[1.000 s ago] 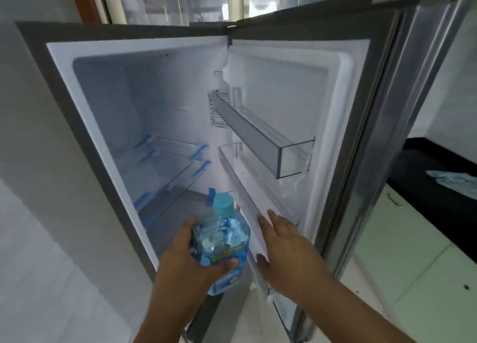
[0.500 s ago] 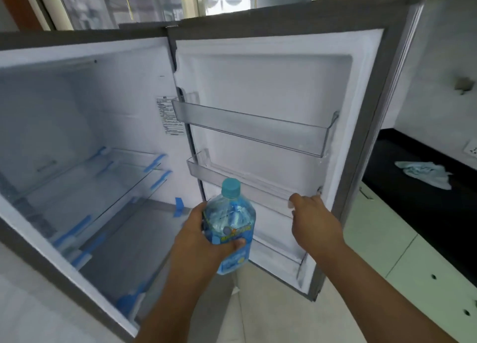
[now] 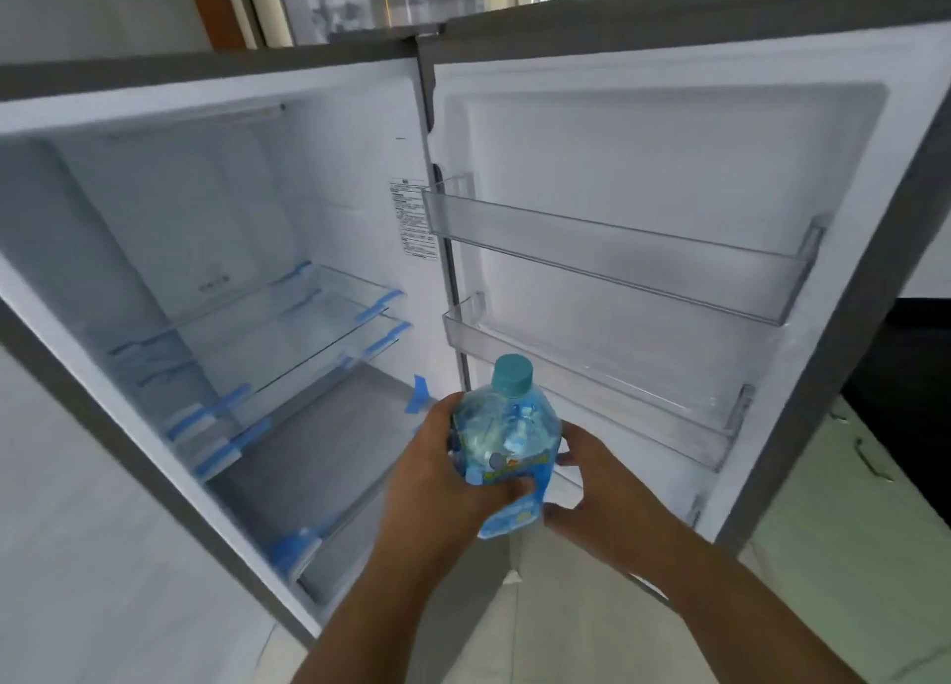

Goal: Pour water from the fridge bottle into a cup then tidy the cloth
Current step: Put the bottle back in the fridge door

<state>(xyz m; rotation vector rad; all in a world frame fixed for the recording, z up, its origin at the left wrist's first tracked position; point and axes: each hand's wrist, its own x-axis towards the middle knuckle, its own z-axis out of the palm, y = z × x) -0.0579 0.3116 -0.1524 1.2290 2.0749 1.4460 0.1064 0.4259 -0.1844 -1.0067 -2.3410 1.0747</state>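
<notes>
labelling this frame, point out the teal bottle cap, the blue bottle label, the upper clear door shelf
teal bottle cap [image 3: 512, 373], head view, side of the cap
blue bottle label [image 3: 514, 516], head view, lower part
upper clear door shelf [image 3: 617, 256], head view, front wall

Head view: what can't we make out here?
- Bottle water level: blurred, left hand and label cover it.
- Right hand grip: fingers behind the bottle.
- Cup, cloth: out of frame.
- Fridge sticker: text too small.

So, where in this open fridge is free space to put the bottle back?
Both clear door bins are bare: the upper bin and the lower bin just behind the bottle. The glass shelves also look bare. Both hands crowd the bottle.
</notes>
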